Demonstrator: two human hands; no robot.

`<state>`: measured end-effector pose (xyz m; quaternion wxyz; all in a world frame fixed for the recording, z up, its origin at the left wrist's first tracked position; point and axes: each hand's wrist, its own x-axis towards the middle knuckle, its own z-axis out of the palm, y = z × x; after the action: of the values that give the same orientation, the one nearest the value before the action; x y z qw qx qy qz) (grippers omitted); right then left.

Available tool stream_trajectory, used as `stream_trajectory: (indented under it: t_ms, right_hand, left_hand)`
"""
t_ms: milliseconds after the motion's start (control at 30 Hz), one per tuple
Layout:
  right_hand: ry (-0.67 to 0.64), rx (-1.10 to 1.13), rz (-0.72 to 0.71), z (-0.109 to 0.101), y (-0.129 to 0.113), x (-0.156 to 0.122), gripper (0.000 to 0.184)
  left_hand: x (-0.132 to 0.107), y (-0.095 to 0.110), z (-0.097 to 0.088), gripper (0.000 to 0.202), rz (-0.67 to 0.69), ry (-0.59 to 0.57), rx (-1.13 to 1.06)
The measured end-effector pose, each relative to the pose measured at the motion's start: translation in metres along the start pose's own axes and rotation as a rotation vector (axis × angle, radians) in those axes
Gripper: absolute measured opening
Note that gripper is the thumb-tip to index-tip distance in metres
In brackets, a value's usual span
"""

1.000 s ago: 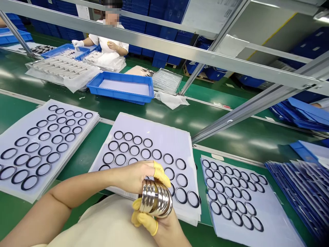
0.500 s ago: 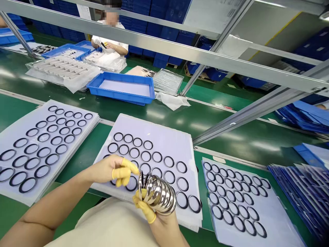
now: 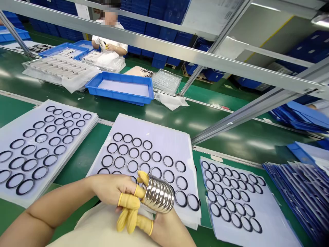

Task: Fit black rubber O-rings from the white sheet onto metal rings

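Observation:
A compact stack of shiny metal rings (image 3: 159, 195) sits around my right hand (image 3: 160, 223), whose fingers, in yellow finger cots, are partly hidden by the rings and my other hand. My left hand (image 3: 119, 192) is closed at the left end of this stack, its cot-covered fingers bent and pressed against the end rings. Below both hands lies a white sheet stack (image 3: 164, 125) bearing rows of dark-edged rings (image 3: 145, 156); the hands cover some of its front rows.
More rings lie in rows on a left sheet stack (image 3: 38, 113) and a right sheet (image 3: 267, 219). Blue-edged sheets (image 3: 295, 195) stand at far right. A blue tray (image 3: 119, 94) sits beyond the metal post (image 3: 226, 113). Across the line, a co-worker (image 3: 110, 43) handles small pieces.
My left hand has moved down and right against the stack. The loosely fanned end rings are now lined up close together. The view has shifted slightly.

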<state>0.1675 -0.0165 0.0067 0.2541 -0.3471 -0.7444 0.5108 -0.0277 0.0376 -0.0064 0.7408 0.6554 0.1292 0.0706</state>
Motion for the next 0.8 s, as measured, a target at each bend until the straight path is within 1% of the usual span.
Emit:
stream_trajectory:
  t_ms: [67, 167, 267, 333, 500, 667, 733, 800]
  right_hand:
    - [-0.006, 0.075, -0.004, 0.0, 0.002, -0.004, 0.056]
    - [0.002, 0.184, 0.01, 0.004, 0.01, -0.012, 0.081]
    - [0.018, 0.215, 0.061, 0.007, 0.015, -0.018, 0.096]
    - [0.032, 0.198, 0.093, 0.009, 0.016, -0.019, 0.096]
    - [0.06, 0.175, 0.147, 0.011, 0.018, -0.021, 0.089]
    - [0.128, 0.156, 0.146, 0.013, 0.022, -0.025, 0.095]
    - [0.143, 0.167, 0.127, 0.015, 0.022, -0.025, 0.096]
    - [0.158, 0.228, 0.123, 0.016, 0.021, -0.023, 0.099]
  left_hand:
    - [0.0, -0.003, 0.001, 0.047, 0.033, -0.001, 0.045]
    - [0.001, -0.006, 0.002, 0.044, 0.084, 0.003, 0.083]
    - [0.002, -0.005, 0.004, 0.043, 0.101, -0.08, -0.026]
    - [0.002, -0.003, 0.005, 0.044, 0.111, -0.121, -0.102]
    - [0.002, -0.005, 0.006, 0.049, 0.137, -0.107, -0.11]
    - [0.0, -0.014, 0.005, 0.057, 0.108, -0.047, -0.056]
    - [0.0, -0.015, 0.005, 0.066, 0.137, -0.006, -0.025]
    - [0.001, -0.016, 0.006, 0.073, 0.176, 0.056, 0.011]
